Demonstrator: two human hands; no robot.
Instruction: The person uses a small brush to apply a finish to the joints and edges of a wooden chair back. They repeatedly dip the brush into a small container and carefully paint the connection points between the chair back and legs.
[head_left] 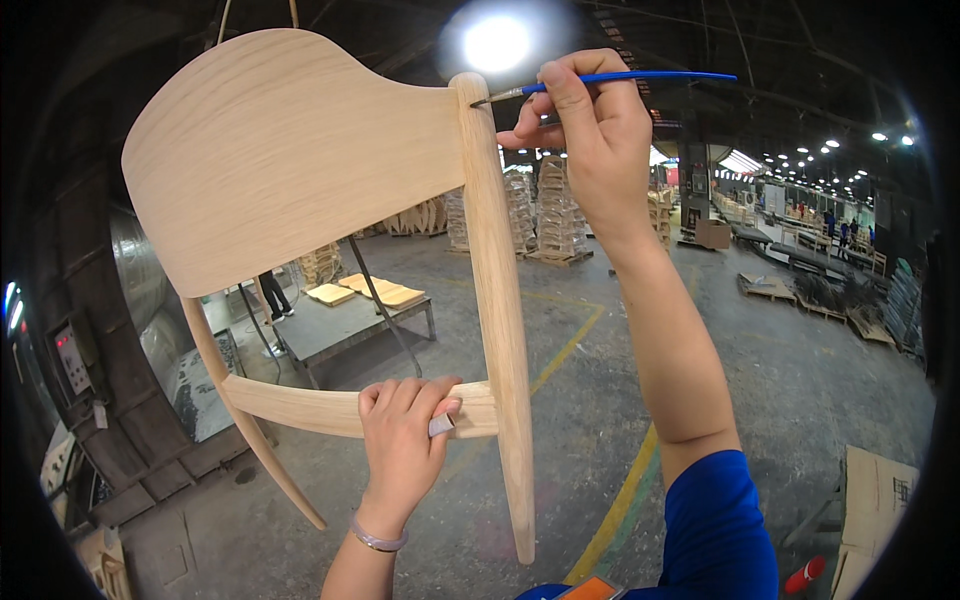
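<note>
A pale wooden chair frame [300, 150] with a broad curved backrest fills the left half of the head view. My left hand [405, 430] is wrapped over its lower cross rail [300, 405]. A small rolled grey-white piece [441, 425], perhaps folded sandpaper, pokes out by its thumb. My right hand [600, 130] pinches a thin paintbrush [640, 76] with a blue handle, pointing left. The brush's tip meets the upper end of the right-hand post [490, 260], at a small dark spot near the backrest joint.
Two thin lines rise above the backrest. Behind the chair, a low grey table [335, 325] bears flat wooden pieces [385, 290]. Wrapped stacks [560, 215] stand farther back. Cardboard [875, 510] and a red cylinder [805, 575] lie at lower right. A control box [72, 355] is at left.
</note>
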